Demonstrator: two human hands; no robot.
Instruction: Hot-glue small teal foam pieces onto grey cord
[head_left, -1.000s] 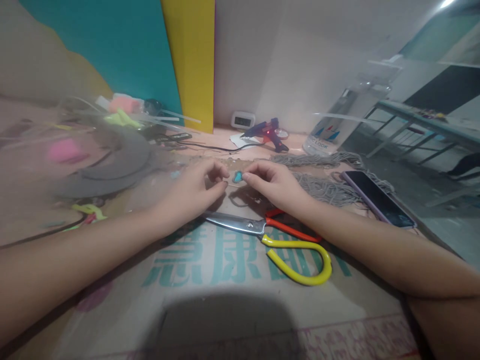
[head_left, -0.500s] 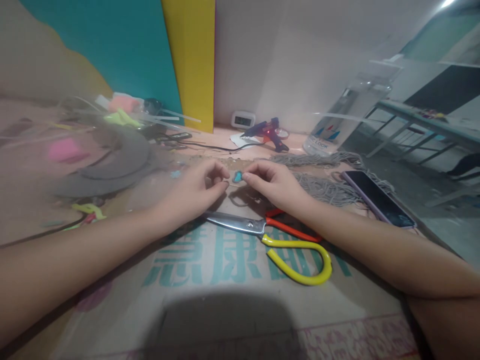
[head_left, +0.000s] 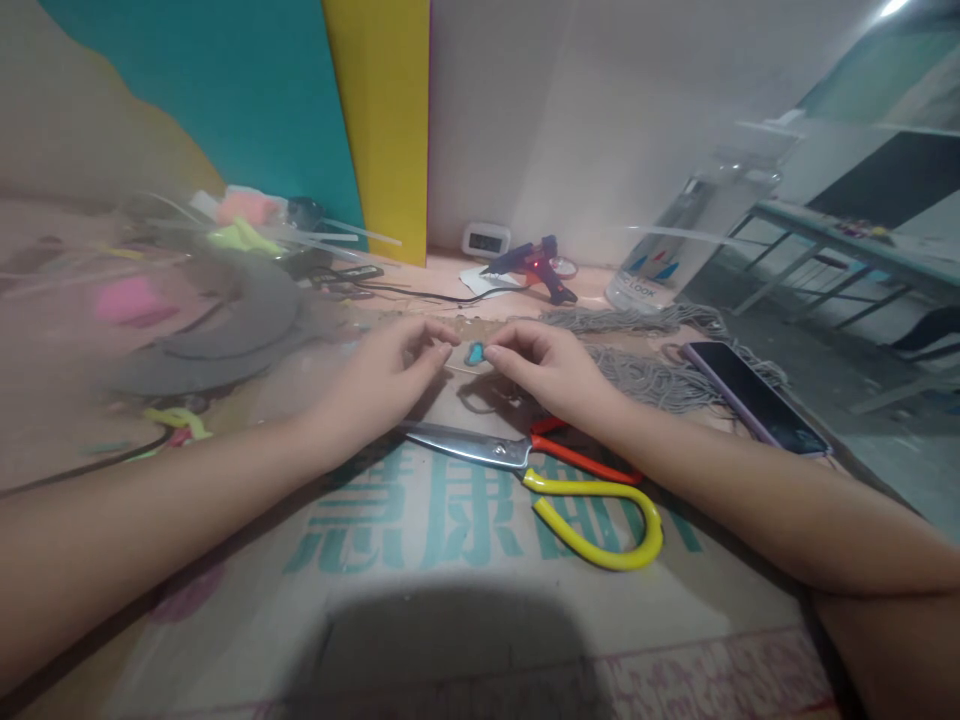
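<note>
My right hand (head_left: 551,368) pinches a small blue piece (head_left: 475,353) between thumb and forefinger, a little above the cardboard (head_left: 450,560). A thin strand runs from that piece to my left hand (head_left: 390,375), whose fingertips are pressed together on it, just left of the piece. Both hands hover over the blades of a pair of scissors (head_left: 540,470) with orange and yellow handles, which lies flat on the cardboard.
A purple-edged phone (head_left: 754,395) lies at the right on grey yarn (head_left: 645,365). A blue and red glue gun (head_left: 536,265), a small clock (head_left: 485,241) and a clear bottle (head_left: 686,240) stand by the wall. Grey foam rings (head_left: 225,330) and coloured scraps fill the left.
My left hand's fingers have shifted slightly, the forefinger stretching a bit further toward the blue piece. My right hand and the scissors have stayed where they were.
</note>
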